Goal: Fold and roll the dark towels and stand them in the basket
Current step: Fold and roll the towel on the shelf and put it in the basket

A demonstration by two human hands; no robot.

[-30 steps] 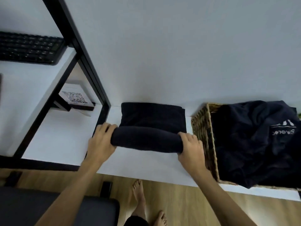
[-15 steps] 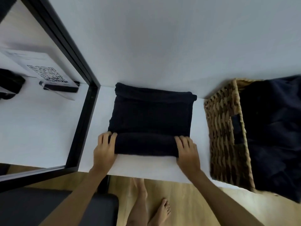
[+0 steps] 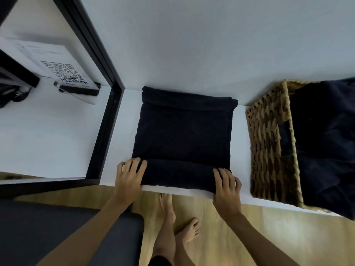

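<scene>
The wicker basket (image 3: 269,150) at the desk's (image 3: 123,120) right end holds dark cloth (image 3: 326,146); the towel (image 3: 182,135) lies flat mid-desk, its rolled near end running left-right along the front edge; left hand (image 3: 129,176) and right hand (image 3: 226,186) each grip one end of that roll, fingers curled over it; bare desk lies on both sides.

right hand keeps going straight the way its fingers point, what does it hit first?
The right hand points away from the person, along the right edge of the dark towel. It would ride over the flat unrolled part first, then meet the white wall behind. The basket lies off to its right.
</scene>
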